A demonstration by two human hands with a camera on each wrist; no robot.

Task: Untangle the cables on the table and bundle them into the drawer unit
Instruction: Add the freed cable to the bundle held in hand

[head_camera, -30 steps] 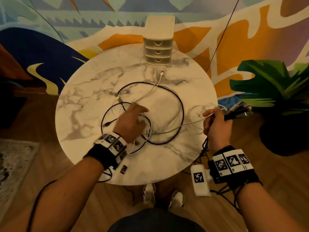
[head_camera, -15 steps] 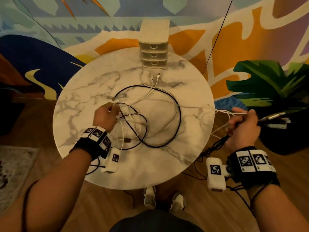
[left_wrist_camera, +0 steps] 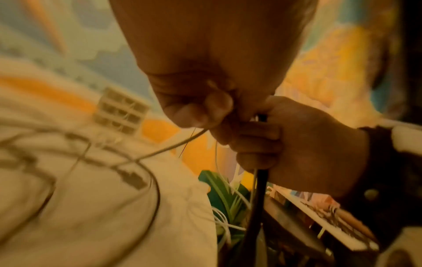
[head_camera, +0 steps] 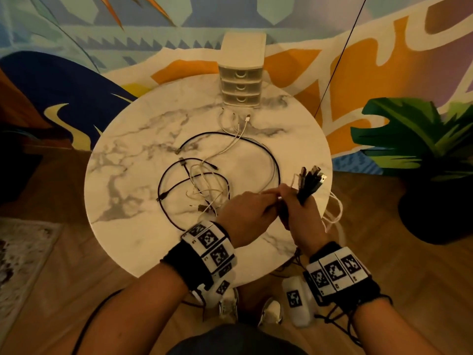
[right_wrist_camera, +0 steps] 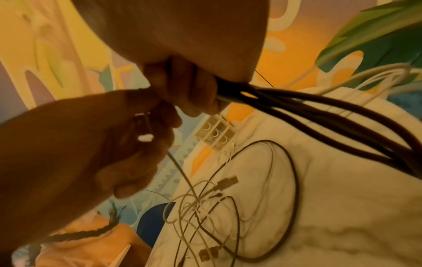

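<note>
head looks down; wrists close, all share table (head_camera: 133, 175).

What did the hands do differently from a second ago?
The left hand left the tangled cables on the table and moved right to meet the right hand, now pinching a thin white cable. The right hand swung back over the table edge, still gripping its bundle of cables. The drawer unit stayed shut.

We wore black wristbands (head_camera: 194, 262) carrying white squares with black coded markings, white camera units (head_camera: 297, 301) below the wrists, and pale shoes (head_camera: 229, 307).
</note>
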